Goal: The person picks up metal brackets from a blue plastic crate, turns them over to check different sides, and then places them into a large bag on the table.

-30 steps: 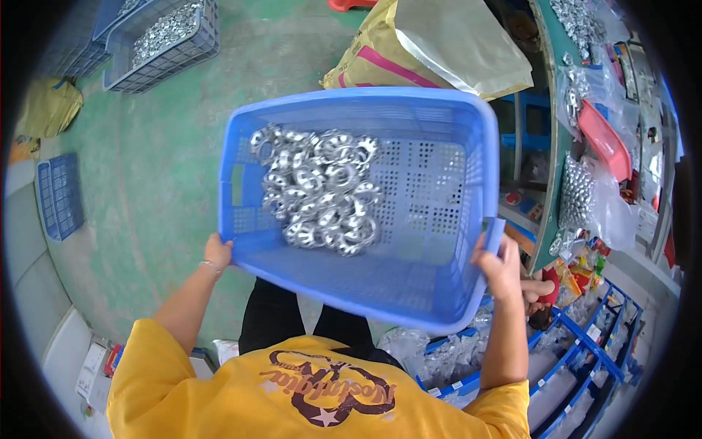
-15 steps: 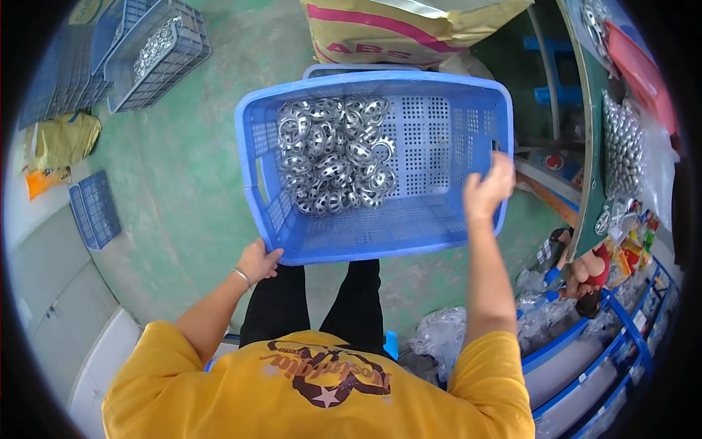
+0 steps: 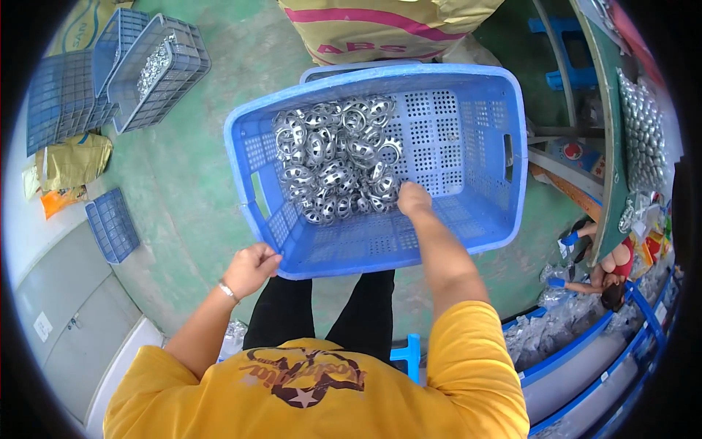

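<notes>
A big blue plastic crate point(image 3: 468, 234) with perforated walls stands in front of me. Shiny silver ring-shaped metal parts point(image 3: 333, 164) with cut-out slots lie heaped in its left half. My right hand point(image 3: 414, 198) is inside the crate at the right edge of the heap, its fingers curled; whatever they hold, if anything, is hidden. At the crate's near left corner my left hand point(image 3: 250, 272) is closed, thumb and fingers together against or beside the corner. I cannot make out anything between those fingers.
Part of another crate point(image 3: 358, 69) shows behind the blue one, below a large sack point(image 3: 387, 29). Grey-blue crates point(image 3: 62, 95) stand at the far left. A table point(image 3: 618, 146) with metal parts is on the right; a person point(image 3: 610, 274) works at the lower right.
My right hand has moved left from the crate's right rim down to the metal parts. My left hand stays by the near left corner, its fingers more curled.
</notes>
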Demonstrator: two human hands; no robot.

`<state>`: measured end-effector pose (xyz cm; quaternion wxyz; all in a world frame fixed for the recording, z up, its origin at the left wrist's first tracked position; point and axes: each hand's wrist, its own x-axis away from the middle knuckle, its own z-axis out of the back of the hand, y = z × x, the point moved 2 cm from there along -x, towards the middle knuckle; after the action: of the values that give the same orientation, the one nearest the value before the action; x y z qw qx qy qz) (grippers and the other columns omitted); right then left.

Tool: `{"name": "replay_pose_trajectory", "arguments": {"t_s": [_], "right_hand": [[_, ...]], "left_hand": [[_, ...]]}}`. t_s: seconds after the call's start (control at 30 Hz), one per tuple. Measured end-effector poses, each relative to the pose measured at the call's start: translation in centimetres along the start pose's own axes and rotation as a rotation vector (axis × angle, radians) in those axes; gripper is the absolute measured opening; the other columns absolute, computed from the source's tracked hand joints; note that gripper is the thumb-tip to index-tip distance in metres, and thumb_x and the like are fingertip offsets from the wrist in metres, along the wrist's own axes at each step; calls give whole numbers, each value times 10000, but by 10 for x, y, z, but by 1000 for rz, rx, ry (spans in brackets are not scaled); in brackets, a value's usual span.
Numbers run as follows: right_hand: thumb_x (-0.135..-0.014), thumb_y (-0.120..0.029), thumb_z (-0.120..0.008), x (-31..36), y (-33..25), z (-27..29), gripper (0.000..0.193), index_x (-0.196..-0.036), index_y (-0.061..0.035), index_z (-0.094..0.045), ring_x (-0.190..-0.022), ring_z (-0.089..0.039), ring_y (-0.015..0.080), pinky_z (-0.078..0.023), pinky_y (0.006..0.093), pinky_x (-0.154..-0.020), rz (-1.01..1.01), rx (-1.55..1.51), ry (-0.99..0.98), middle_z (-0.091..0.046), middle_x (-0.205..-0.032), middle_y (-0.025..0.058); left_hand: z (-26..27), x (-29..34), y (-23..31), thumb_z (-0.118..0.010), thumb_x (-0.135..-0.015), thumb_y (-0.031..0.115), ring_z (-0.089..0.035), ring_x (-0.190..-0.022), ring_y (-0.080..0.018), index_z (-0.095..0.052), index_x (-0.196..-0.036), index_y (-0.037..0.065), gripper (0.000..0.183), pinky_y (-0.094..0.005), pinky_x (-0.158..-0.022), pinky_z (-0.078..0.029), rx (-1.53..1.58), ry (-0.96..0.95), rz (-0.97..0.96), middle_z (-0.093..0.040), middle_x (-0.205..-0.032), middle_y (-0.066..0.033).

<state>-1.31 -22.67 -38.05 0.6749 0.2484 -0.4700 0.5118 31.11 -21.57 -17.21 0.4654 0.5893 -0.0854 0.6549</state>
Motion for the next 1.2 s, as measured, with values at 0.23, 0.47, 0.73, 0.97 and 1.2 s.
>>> {"name": "replay_pose_trajectory", "arguments": {"t_s": [0.23, 0.47, 0.73, 0.97, 1.2], "right_hand": [[-715, -188, -580, -4, 18, -14, 254, -873, 6, -621, -922, -560, 334, -444, 368, -804, -7, -329, 108, -587, -946, 220], [-584, -337, -758, -21, -21, -10, 611, -969, 93, -558, -949, -564, 290, -441, 331, -798, -291, -486, 231, -566, -1029, 223], [-650, -188, -679, 13, -44, 18, 690, -1248, -153, -337, -1146, -384, 281, -376, 358, -916, -193, -156, 177, -364, -1232, 98], [-553, -127, -722, -34, -27, -7, 343, -813, 69, -613, -883, -588, 316, -457, 341, -779, -272, -482, 247, -606, -901, 223], [-726, -26, -617, 89, -49, 39, 281, -985, -47, -508, -723, -527, 103, -402, 228, -566, 192, -1527, -168, -582, -868, 35]], "left_hand": [[-34, -19, 44, -579, -805, 115, -549, -622, -72, -551, -802, 7, 112, -217, -565, -444, 32, -36, -182, -585, -678, -23], [-45, -8, 22, -583, -800, 115, -485, -596, -63, -565, -827, 26, 95, -221, -558, -427, 14, -58, -130, -558, -671, -4], [-38, -4, 22, -582, -802, 110, -490, -621, -62, -560, -830, 26, 91, -216, -578, -430, 67, -29, -100, -559, -690, -1], [-44, -2, 14, -577, -804, 103, -504, -633, -68, -554, -844, 19, 96, -218, -582, -435, 27, -46, -193, -574, -715, -12], [-48, -10, 37, -569, -804, 70, -574, -834, -114, -493, -1032, -17, 256, -242, -701, -473, 253, -111, -193, -592, -846, -73]]}}
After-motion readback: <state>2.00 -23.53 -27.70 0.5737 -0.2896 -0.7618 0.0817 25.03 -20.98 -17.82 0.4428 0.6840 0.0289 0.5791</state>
